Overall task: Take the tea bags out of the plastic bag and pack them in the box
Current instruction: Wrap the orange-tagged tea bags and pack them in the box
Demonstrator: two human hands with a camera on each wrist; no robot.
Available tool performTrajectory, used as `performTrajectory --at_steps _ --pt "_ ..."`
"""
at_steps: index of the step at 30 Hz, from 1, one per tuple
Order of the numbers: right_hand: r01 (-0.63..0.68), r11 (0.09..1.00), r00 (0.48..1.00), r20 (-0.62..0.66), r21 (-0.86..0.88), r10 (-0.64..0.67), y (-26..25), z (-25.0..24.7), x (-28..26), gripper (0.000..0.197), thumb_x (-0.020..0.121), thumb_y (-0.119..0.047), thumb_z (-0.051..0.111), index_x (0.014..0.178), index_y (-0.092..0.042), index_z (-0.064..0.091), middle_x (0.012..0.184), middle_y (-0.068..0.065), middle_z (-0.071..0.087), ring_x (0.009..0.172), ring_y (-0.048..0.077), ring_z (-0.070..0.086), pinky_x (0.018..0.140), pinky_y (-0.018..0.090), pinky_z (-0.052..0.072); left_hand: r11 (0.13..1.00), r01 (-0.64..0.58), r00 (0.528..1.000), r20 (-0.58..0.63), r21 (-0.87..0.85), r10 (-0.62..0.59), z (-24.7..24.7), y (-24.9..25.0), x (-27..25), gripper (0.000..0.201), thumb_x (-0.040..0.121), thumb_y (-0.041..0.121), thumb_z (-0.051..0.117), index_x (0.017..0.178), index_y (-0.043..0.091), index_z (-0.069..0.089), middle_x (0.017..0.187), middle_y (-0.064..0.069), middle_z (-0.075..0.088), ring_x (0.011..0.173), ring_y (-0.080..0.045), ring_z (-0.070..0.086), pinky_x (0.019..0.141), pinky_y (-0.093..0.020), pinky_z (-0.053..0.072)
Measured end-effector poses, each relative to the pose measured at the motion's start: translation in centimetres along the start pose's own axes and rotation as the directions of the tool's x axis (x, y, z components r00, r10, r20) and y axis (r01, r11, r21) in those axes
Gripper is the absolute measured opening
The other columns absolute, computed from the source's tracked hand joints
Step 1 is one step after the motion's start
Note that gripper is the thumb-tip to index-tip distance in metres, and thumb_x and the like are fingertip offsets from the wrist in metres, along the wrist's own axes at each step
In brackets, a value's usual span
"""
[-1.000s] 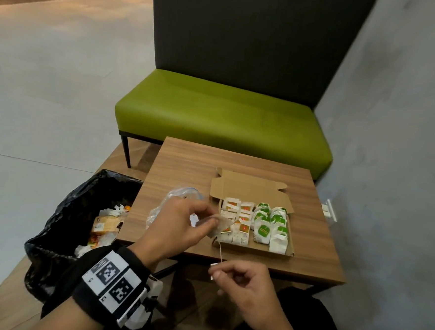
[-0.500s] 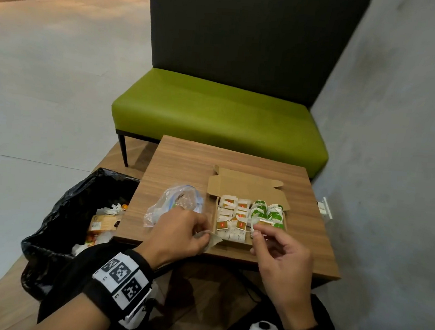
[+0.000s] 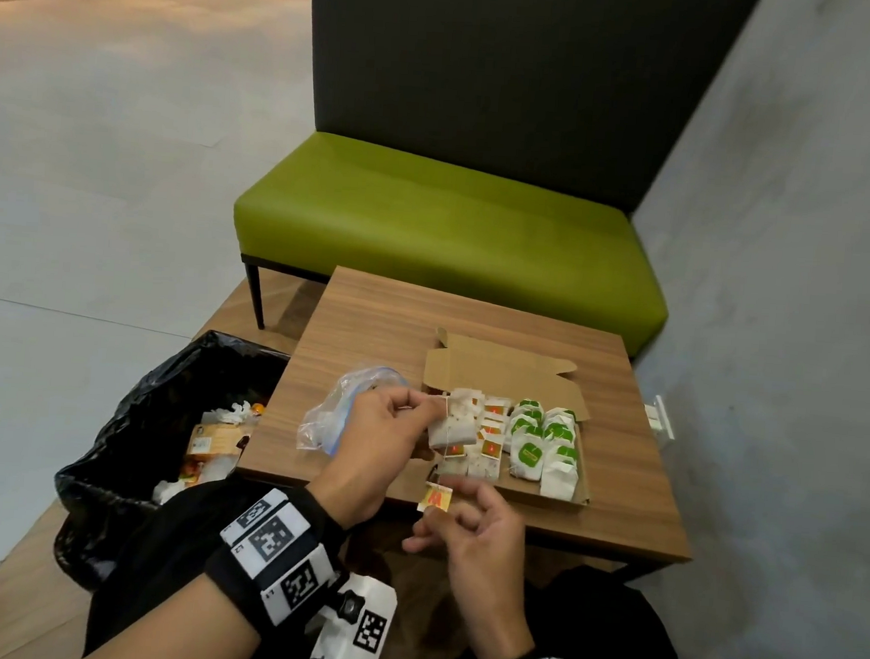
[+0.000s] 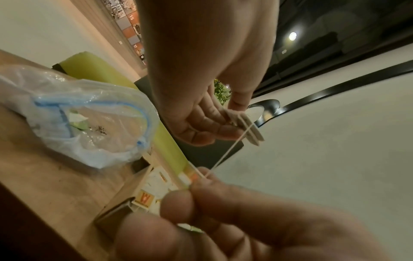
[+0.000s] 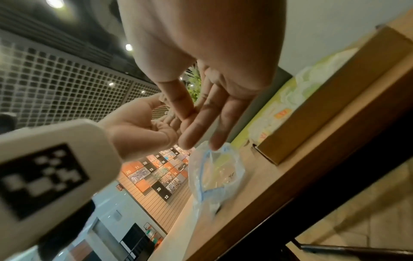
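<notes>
My left hand (image 3: 429,419) pinches a white tea bag (image 3: 454,426) just above the left end of the open cardboard box (image 3: 502,375). A string runs from it down to an orange-and-yellow tag (image 3: 434,498), which my right hand (image 3: 451,503) pinches at the table's near edge. In the left wrist view the tea bag (image 4: 244,123) sits between my left fingers and the string (image 4: 228,151) is taut. The box holds rows of red-tagged tea bags (image 3: 490,436) and green-labelled ones (image 3: 543,440). The clear plastic bag (image 3: 331,414) lies left of the box, nearly empty (image 4: 85,114).
The small wooden table (image 3: 387,326) stands before a green bench (image 3: 450,227), with a grey wall (image 3: 781,353) at the right. A black bin bag (image 3: 157,438) holding wrappers stands open at the table's left. The box lid flap (image 3: 512,370) lies open toward the bench.
My right hand has come back from over the box to the near table edge, drawing the tag and string out. My left hand has lifted the tea bag over the box's left end.
</notes>
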State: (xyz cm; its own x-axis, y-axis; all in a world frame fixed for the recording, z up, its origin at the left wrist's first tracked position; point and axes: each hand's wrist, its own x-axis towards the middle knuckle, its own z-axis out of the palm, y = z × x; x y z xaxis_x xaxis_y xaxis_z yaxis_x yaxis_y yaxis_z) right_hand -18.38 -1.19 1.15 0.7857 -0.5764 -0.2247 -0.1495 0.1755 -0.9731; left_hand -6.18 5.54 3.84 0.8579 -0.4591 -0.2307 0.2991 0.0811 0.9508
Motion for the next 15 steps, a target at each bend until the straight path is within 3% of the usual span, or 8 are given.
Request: performTrajectory --at_steps 3,7,11,15 --pt "-0.003 1.000 0.999 -0.049 0.012 0.004 0.2 -0.3 1.5 0.017 0.090 0.006 0.063 0.105 -0.003 0.066 0.069 0.022 0.070 0.057 0.032 0.064 0.051 0.031 0.055 1.000 -0.004 0.998 0.060 0.001 0.004 0.0 0.0 -0.3 0.015 0.091 0.009 0.066 0.076 0.007 0.068 0.081 -0.020 0.067 0.070 -0.025 0.058 0.057 -0.026 0.048" --pt "0.030 0.999 0.996 -0.089 0.018 -0.028 -1.2 -1.0 3.4 0.012 0.095 0.000 0.059 0.104 -0.005 0.066 0.071 0.021 0.072 0.055 0.030 0.065 0.050 0.032 0.056 0.984 -0.080 0.995 0.068 0.161 0.070 -0.2 -0.3 -0.6 0.018 0.090 0.007 0.067 0.072 0.011 0.069 0.065 -0.002 0.069 0.062 -0.011 0.061 0.059 -0.022 0.048" --pt "0.094 0.994 0.993 -0.070 -0.062 -0.098 -3.3 -2.0 5.3 0.008 0.097 -0.004 0.059 0.101 0.000 0.065 0.064 0.020 0.068 0.047 0.025 0.060 0.042 0.029 0.052 0.965 -0.102 0.990 0.117 0.242 0.075 -0.3 -0.8 -0.8 0.011 0.092 0.012 0.067 0.084 0.009 0.074 0.079 -0.007 0.076 0.079 -0.021 0.073 0.074 -0.031 0.058" --pt "0.184 0.919 0.983 0.082 -0.348 -0.165 -4.6 -2.6 6.9 0.007 0.099 -0.017 0.059 0.095 -0.012 0.062 0.072 0.019 0.072 0.061 0.041 0.068 0.056 0.048 0.057 0.969 -0.086 0.993 0.101 0.231 0.065 -0.2 -1.2 -0.7 0.013 0.094 0.015 0.065 0.086 0.009 0.074 0.074 -0.003 0.075 0.068 -0.008 0.069 0.062 -0.019 0.050"
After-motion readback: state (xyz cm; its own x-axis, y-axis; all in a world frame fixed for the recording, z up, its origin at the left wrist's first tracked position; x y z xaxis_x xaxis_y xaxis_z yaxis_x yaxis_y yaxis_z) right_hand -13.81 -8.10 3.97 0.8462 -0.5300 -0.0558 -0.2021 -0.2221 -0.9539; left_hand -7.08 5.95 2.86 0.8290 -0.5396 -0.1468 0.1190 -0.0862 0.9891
